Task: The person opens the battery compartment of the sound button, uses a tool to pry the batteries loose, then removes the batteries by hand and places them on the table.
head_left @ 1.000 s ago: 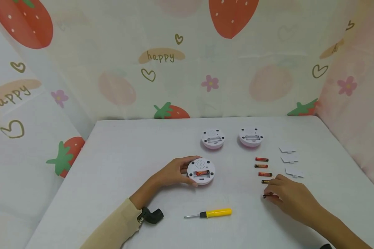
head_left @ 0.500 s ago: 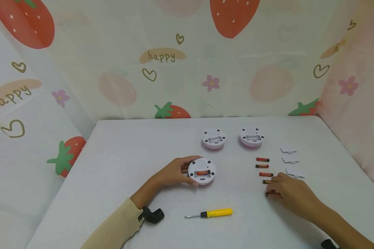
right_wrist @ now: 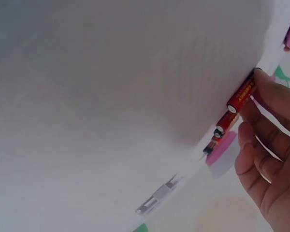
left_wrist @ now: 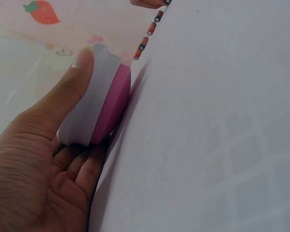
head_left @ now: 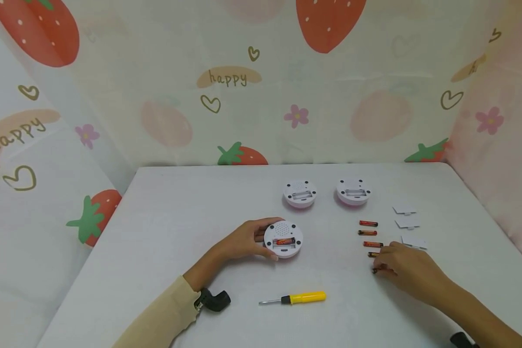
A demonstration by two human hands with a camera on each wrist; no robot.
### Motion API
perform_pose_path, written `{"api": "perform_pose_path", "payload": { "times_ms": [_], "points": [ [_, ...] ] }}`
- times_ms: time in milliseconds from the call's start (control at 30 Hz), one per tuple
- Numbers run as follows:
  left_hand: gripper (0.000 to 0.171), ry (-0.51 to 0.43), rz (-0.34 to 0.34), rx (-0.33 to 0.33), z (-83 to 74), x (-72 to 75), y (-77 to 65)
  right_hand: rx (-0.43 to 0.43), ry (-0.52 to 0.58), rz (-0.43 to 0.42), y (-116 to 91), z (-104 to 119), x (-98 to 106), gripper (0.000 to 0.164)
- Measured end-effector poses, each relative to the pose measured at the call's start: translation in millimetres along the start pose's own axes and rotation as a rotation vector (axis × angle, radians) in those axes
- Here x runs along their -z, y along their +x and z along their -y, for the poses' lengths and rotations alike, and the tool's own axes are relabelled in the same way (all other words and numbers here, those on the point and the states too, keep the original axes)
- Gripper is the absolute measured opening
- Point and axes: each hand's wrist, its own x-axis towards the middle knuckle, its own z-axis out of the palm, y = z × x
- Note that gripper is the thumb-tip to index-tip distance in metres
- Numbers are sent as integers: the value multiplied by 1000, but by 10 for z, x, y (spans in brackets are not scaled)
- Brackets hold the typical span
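My left hand [head_left: 243,241] grips the side of a round white device [head_left: 282,231], thumb on its near edge; its lower part shows pink in the left wrist view. The device lies with its battery compartment facing up, and a red battery [head_left: 284,241] sits inside. To the right, my right hand [head_left: 411,270] pinches another small red battery [right_wrist: 241,98] between thumb and fingers, low at the table. In the head view that battery is mostly hidden by the hand. Just beyond the hand, several batteries [head_left: 368,223] lie in a column.
Two more round white devices [head_left: 300,187] with open compartments stand at the back. Several white covers [head_left: 407,222] lie right of the batteries. A yellow-handled screwdriver [head_left: 306,297] lies at the front between the arms. The printed backdrop [head_left: 330,87] rises behind the table.
My right hand and its battery have shifted slightly away from me and to the right, with less of the battery showing. The left hand keeps its hold on the device.
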Motion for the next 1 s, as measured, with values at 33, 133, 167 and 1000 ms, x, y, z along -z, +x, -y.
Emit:
{"api": "perform_pose_path", "payload": {
  "times_ms": [33,133,167,1000],
  "points": [
    [90,1,-1,-2,-2,-3,1,-2,-3,5,-2,2,5,17],
    [89,6,-10,0,-10,-9,2,-6,-7,21,-2,5,19,16],
    [89,8,-13,0,-11,-12,2,-7,-7,24,-2,5,24,16],
    [87,-27,6,3,11,1,22,115,99,-25,1063,949,320,23]
  ]
}}
